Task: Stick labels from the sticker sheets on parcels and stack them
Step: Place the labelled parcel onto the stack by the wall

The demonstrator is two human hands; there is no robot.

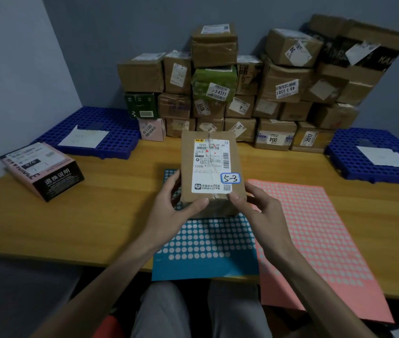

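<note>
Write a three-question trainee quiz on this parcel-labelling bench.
1. True or false: the left hand and the right hand both hold the brown cardboard parcel.
2. What is handwritten on the parcel's blue-bordered white label?
3. What colour is the dotted paper sticker sheet lying beneath the parcel? A) blue B) pink C) green

Key: 1 true; 2 "5-3"; 3 A.

**Dim, even light; wide-angle bend**

The light is low and soft, with no glare. The parcel (212, 172) reads fairly sharp, while the stacked boxes (242, 93) behind it look blurred. To either side of it the table (96, 215) edge bows.
</note>
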